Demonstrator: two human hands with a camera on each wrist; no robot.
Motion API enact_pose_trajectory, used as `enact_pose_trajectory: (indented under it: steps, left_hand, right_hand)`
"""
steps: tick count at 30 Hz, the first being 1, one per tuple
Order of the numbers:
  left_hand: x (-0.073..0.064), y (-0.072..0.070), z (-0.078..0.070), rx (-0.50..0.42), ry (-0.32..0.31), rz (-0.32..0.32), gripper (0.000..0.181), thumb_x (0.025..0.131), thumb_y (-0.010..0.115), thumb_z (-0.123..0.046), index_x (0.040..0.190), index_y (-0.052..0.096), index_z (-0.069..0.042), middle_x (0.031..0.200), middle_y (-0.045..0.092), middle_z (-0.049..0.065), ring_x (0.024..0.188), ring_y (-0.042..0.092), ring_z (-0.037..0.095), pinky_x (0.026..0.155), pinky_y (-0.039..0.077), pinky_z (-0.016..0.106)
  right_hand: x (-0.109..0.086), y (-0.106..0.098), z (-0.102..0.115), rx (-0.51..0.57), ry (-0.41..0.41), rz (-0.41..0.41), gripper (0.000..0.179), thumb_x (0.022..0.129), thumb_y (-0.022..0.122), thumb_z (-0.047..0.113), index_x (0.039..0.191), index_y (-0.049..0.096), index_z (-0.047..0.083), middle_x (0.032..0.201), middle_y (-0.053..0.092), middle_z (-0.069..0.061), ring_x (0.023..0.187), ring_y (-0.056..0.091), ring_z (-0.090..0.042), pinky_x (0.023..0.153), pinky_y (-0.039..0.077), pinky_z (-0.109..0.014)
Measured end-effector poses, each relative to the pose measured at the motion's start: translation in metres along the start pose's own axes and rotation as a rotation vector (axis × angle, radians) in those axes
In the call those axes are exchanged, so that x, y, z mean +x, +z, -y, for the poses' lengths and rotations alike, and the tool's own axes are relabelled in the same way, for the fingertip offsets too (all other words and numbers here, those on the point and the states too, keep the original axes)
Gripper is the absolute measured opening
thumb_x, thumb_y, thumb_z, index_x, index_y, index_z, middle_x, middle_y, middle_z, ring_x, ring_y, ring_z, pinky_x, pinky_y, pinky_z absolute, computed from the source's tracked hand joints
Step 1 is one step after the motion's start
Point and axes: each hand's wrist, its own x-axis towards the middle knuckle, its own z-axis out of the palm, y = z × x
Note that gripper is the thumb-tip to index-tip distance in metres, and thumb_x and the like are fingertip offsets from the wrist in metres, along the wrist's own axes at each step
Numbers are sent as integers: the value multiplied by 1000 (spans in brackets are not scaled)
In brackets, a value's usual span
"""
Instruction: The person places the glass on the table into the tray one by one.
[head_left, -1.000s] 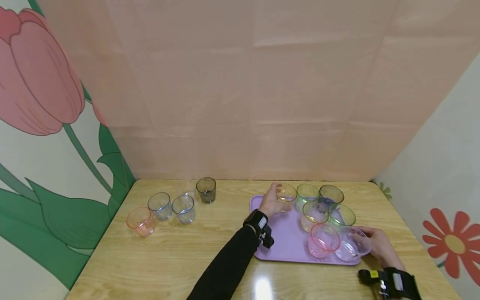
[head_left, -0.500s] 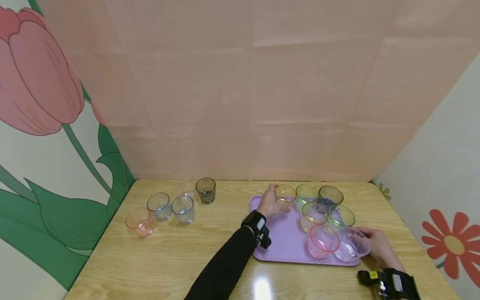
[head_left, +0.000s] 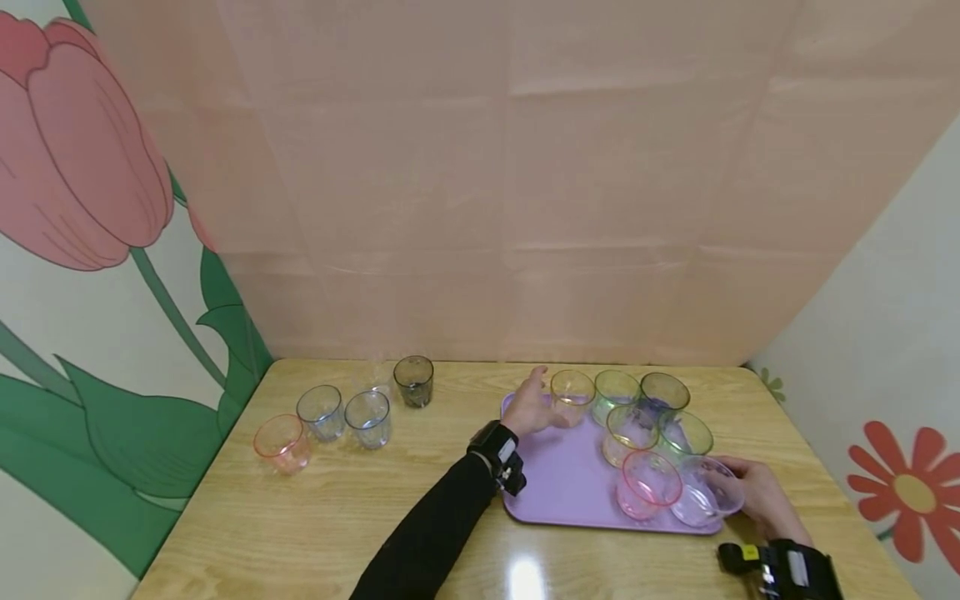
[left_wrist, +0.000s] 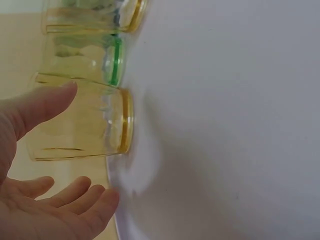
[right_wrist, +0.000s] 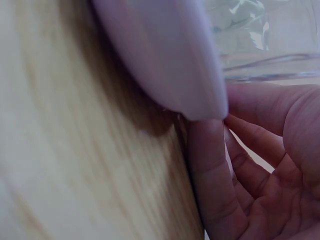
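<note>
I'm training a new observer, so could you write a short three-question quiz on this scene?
1. Among the glasses left of the purple tray, which stands lowest in the head view?
A) dark glass
B) red-rimmed glass
C) blue-rimmed glass
2. Fill in: the left hand is nearest a ____ glass.
3. True or false: that hand grips a glass.

Key: 1 B; 2 yellow; 3 false, its fingers are relaxed, holding nothing.

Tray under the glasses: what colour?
Light purple; the tray shows best in the head view.

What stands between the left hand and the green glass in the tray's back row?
A yellow glass stands between the left hand and that green glass; the head and left wrist views both show it.
</note>
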Motion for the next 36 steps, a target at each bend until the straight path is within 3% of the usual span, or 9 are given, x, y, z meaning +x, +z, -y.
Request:
enact_pose_trajectory:
  steps: [4,11,18,26,31,36]
  left_hand:
    - [-5,-8,1,-10,-18,14,104,67,90,-13,152,30,-12,140,53,17,125,54,32,102,47,41]
    - [-18,-24,11,48,20,32,102,67,90,-13,151,32,-9,140,53,18,126,54,32,104,46,43]
    - [-33,-45,10,1,29,49,94,73,87,-17,150,34,-7,140,53,19,128,51,38,106,43,46]
    - [-51,-73,21,174,63,43,85,82,79,-28,151,33,-8,141,52,16,128,52,31,105,44,46]
    - [-63,-88,29,174,50,35,83,85,76,-33,151,33,-9,144,51,15,131,49,31,107,43,47]
    - [-79,-101,37,165,80,5,82,86,75,-34,151,33,-7,145,50,16,133,48,31,109,41,47]
  right_hand:
    - [0,0,1,-9,0,0,66,88,72,35,130,54,-12,124,61,-30,92,55,-10,69,50,-19]
    - [-2,-1,1,-47,-14,5,67,88,72,38,130,54,-12,126,60,-31,95,56,-12,69,49,-19]
    - [-1,0,-1,-70,-38,-8,64,88,72,36,129,56,-11,126,60,-30,94,54,-11,69,48,-19]
    - [0,0,3,-26,-8,0,67,88,72,35,131,53,-13,127,58,-33,99,58,-23,69,50,-20]
    - [-2,-1,4,-29,-17,-5,68,88,73,36,130,53,-13,126,58,-33,99,58,-23,69,49,-20]
    - [-2,-1,1,-46,-12,-12,68,86,73,39,129,55,-11,129,56,-34,101,57,-26,68,48,-20]
